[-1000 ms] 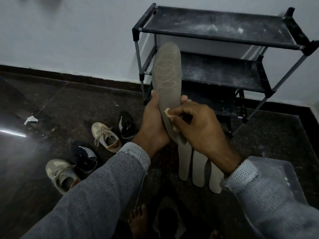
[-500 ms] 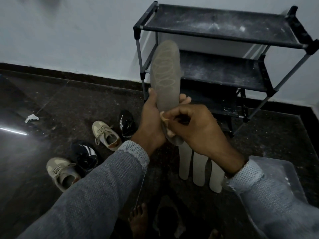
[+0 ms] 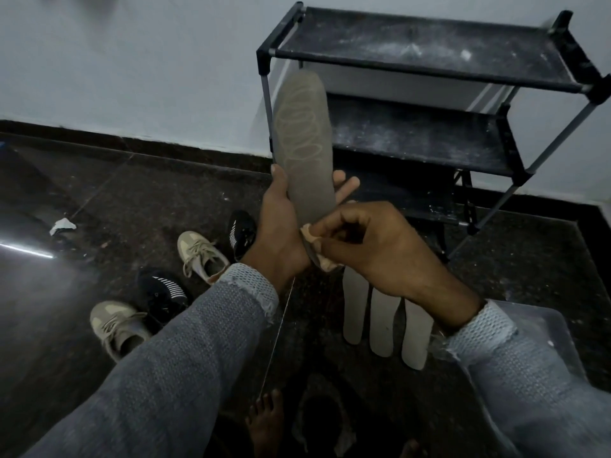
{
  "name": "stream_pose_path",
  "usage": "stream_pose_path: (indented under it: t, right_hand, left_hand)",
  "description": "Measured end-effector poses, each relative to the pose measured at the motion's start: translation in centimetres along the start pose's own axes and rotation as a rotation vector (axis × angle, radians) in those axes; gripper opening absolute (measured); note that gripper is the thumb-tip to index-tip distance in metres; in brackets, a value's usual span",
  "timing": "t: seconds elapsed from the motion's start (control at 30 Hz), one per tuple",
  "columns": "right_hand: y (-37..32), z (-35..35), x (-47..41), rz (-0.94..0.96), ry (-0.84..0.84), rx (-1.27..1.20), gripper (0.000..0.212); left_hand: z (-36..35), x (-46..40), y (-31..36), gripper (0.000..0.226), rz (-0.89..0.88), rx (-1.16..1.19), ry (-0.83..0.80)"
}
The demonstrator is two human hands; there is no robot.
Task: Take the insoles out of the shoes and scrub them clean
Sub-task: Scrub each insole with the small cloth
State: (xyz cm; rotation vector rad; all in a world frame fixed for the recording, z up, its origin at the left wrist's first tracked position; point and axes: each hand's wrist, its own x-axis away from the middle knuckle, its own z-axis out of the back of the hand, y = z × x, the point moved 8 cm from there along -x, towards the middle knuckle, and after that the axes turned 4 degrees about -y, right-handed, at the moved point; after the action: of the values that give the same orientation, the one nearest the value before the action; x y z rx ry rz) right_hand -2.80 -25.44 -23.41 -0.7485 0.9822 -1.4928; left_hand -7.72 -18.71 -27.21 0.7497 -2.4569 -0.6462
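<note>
A grey insole (image 3: 302, 140) with looped markings stands upright in front of me. My left hand (image 3: 281, 226) grips its lower half, thumb on the left edge and fingers behind. My right hand (image 3: 373, 249) pinches a small tan sponge (image 3: 315, 244) against the insole's heel end. Three pale insoles (image 3: 383, 322) lie side by side on the dark floor below my hands. Two beige sneakers (image 3: 200, 256) (image 3: 115, 325) and two black striped shoes (image 3: 243, 231) (image 3: 165, 290) sit on the floor to the left.
A black shoe rack (image 3: 426, 77) with dusty shelves stands against the white wall behind the insole. A clear plastic container (image 3: 542, 328) sits at the lower right. A scrap of paper (image 3: 61, 225) lies at far left. A bare foot (image 3: 266, 421) shows at the bottom.
The sponge in my right hand has slid a little down the insole toward its heel. My left hand keeps the insole upright in nearly the same spot.
</note>
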Motion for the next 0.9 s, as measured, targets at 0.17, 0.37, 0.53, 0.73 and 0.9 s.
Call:
stream_pose_path:
  t: [0.17,0.37,0.53,0.73,0.9]
  right_hand:
    - [0.5,1.9,0.2,0.016,0.269,0.223,0.007]
    - [-0.1,-0.6,0.4,0.011,0.047,-0.012,0.010]
    - [0.1,0.1,0.4,0.040,0.205,0.053,0.008]
    - [0.5,1.1,0.2,0.034,0.314,0.126,0.009]
    - [0.1,-0.5,0.3,0.014,0.153,-0.025,0.008]
  left_hand:
    - [-0.6,-0.1,0.2,0.075,-0.027,0.030,-0.021]
    - [0.7,-0.5,0.8,0.079,-0.063,0.012,0.031]
    - [0.3,-0.1,0.2,0.081,-0.017,-0.003,0.006]
    - [0.1,-0.1,-1.8,0.086,0.086,-0.069,0.028]
    - [1.0,0.1,-1.6,0.088,0.102,-0.080,0.033]
